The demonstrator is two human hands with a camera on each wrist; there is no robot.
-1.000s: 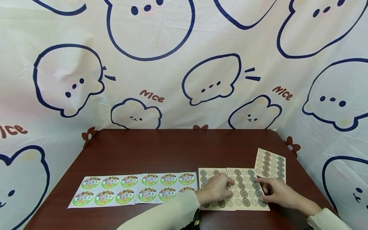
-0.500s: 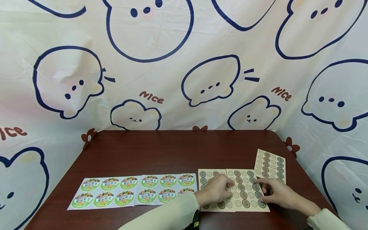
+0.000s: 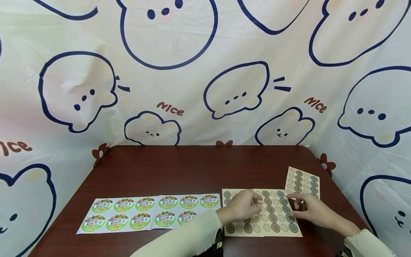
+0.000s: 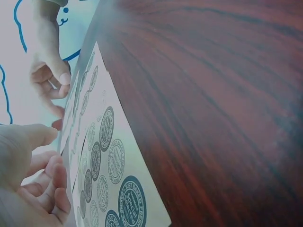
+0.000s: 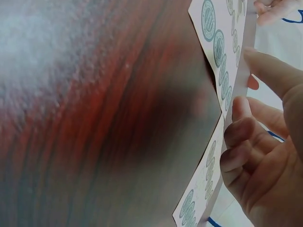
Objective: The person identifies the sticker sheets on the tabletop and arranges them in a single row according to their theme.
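Two tan sheets of round brown-and-grey stamp stickers lie side by side: a left sheet (image 3: 238, 229) and a middle sheet (image 3: 278, 221). Over their shared edge is my left hand (image 3: 241, 205), fingers loosely bent with nothing in them. My right hand (image 3: 318, 212) is at the middle sheet's right edge, its index finger and thumb apart and the other fingers curled in. In the left wrist view, the left hand (image 4: 21, 175) appears just beside the stickers. The right wrist view has the right hand (image 5: 270, 165) with its palm showing and no object held.
A third tan sticker sheet (image 3: 302, 181) lies tilted behind the right hand. Two white sheets (image 3: 153, 226) of green oval labels lie to the left, partly behind the left sleeve (image 3: 189, 235). A printed cloth (image 3: 192, 85) hangs behind the brown table (image 3: 179, 167).
Both hands have lifted slightly off the tan sheets, where their fingertips rested before. The right hand has shifted up a little. The sheets keep their places.
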